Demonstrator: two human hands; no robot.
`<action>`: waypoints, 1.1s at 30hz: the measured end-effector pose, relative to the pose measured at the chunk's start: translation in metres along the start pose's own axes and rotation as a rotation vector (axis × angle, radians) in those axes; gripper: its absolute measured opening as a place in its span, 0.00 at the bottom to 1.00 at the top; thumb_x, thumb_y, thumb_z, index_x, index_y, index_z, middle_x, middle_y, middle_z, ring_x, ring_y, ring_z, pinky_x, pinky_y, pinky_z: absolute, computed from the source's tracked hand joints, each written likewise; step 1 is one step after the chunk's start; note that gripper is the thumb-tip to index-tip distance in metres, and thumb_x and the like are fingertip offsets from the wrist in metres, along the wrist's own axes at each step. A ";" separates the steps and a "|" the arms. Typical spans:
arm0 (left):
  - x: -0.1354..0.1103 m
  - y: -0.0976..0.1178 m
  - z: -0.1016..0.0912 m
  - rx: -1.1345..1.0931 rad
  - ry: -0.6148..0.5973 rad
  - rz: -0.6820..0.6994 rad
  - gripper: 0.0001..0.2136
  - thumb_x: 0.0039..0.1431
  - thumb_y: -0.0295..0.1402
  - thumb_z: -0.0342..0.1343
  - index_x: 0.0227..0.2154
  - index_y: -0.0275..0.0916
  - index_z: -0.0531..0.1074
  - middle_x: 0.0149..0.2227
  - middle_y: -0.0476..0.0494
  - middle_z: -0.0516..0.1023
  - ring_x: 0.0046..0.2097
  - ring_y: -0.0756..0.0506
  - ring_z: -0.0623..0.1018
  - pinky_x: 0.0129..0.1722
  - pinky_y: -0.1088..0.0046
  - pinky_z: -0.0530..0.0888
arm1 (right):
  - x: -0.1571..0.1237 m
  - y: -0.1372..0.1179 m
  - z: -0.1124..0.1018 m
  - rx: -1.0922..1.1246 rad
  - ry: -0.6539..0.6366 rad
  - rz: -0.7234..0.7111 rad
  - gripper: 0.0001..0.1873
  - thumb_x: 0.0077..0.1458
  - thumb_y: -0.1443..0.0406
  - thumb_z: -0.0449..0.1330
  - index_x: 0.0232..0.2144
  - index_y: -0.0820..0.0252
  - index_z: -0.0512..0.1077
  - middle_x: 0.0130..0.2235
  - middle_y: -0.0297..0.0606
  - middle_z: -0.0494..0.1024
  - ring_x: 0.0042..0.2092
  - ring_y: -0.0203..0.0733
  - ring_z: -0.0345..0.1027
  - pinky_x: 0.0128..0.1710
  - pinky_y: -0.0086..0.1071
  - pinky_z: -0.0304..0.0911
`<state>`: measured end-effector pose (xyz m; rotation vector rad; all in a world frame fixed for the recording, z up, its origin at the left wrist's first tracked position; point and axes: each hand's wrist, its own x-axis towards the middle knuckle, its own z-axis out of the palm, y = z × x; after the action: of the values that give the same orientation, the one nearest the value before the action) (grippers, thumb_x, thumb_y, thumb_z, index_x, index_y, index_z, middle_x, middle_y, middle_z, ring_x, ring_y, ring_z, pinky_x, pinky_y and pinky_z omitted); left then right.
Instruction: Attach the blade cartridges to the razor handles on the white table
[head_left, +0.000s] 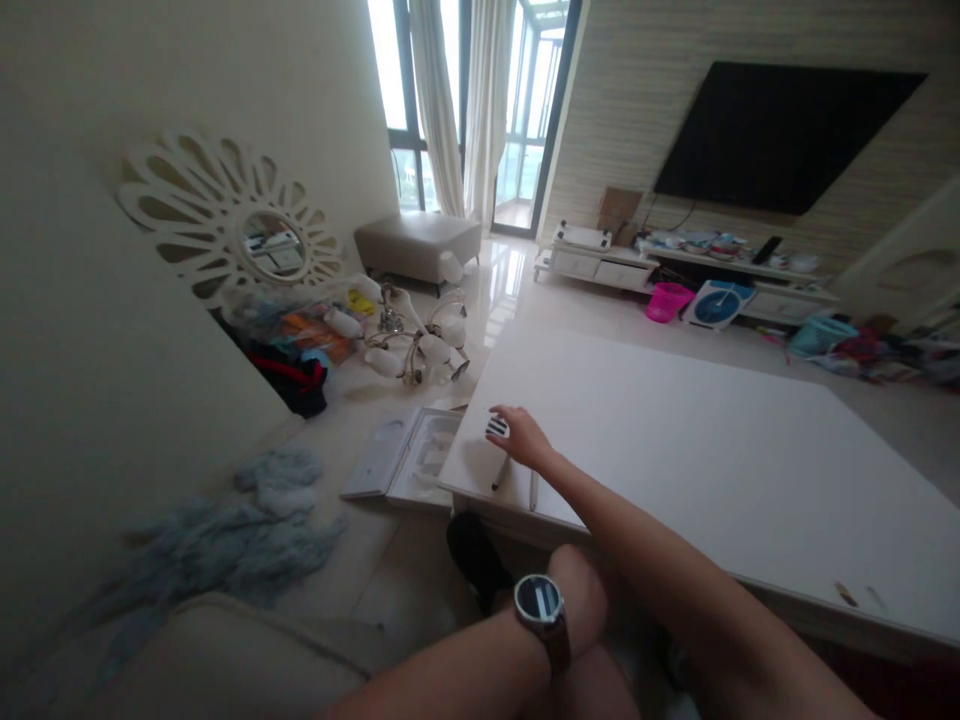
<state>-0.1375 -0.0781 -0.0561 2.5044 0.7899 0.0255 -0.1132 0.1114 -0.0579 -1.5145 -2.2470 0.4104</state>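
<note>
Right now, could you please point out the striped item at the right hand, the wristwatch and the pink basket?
Striped item (496, 427), head view: its striped face.
Wristwatch (538, 599), head view: its round dial.
Pink basket (664, 306), head view: its side wall.

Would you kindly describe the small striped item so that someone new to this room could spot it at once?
Start with the big white table and go to its left end in the picture. There, the right hand has its thumb and fingertips around a small item. Its bold dark and pale stripes set it apart from the slim sticks just below.
</note>
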 end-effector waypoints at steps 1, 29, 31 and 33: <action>-0.001 0.001 -0.006 0.051 -0.052 -0.031 0.11 0.54 0.16 0.52 0.33 0.24 0.81 0.32 0.19 0.80 0.39 0.25 0.81 0.32 0.56 0.74 | -0.012 0.001 -0.013 0.121 0.066 0.015 0.26 0.55 0.61 0.67 0.54 0.57 0.67 0.46 0.42 0.78 0.46 0.44 0.71 0.48 0.39 0.67; 0.019 0.014 -0.023 -1.579 0.508 -0.525 0.20 0.53 0.45 0.60 0.43 0.38 0.67 0.32 0.45 0.78 0.19 0.50 0.76 0.16 0.78 0.68 | -0.222 0.032 -0.107 0.620 0.257 0.055 0.24 0.48 0.72 0.65 0.49 0.55 0.71 0.47 0.39 0.75 0.49 0.45 0.72 0.46 0.39 0.71; 0.019 0.015 -0.024 -1.570 0.521 -0.546 0.20 0.52 0.46 0.62 0.41 0.38 0.66 0.30 0.47 0.78 0.19 0.50 0.76 0.15 0.78 0.68 | -0.222 0.030 -0.105 0.580 0.259 0.050 0.24 0.49 0.73 0.63 0.49 0.55 0.71 0.47 0.39 0.75 0.49 0.44 0.71 0.46 0.38 0.70; 0.019 0.015 -0.025 -1.556 0.527 -0.571 0.20 0.51 0.46 0.63 0.39 0.39 0.65 0.30 0.47 0.78 0.18 0.50 0.76 0.15 0.78 0.68 | -0.223 0.029 -0.102 0.552 0.269 0.070 0.22 0.51 0.73 0.60 0.49 0.54 0.71 0.47 0.39 0.75 0.50 0.44 0.70 0.47 0.38 0.69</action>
<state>-0.1175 -0.0668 -0.0294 0.7610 1.0388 0.7800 0.0336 -0.0833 -0.0175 -1.2652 -1.6921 0.7284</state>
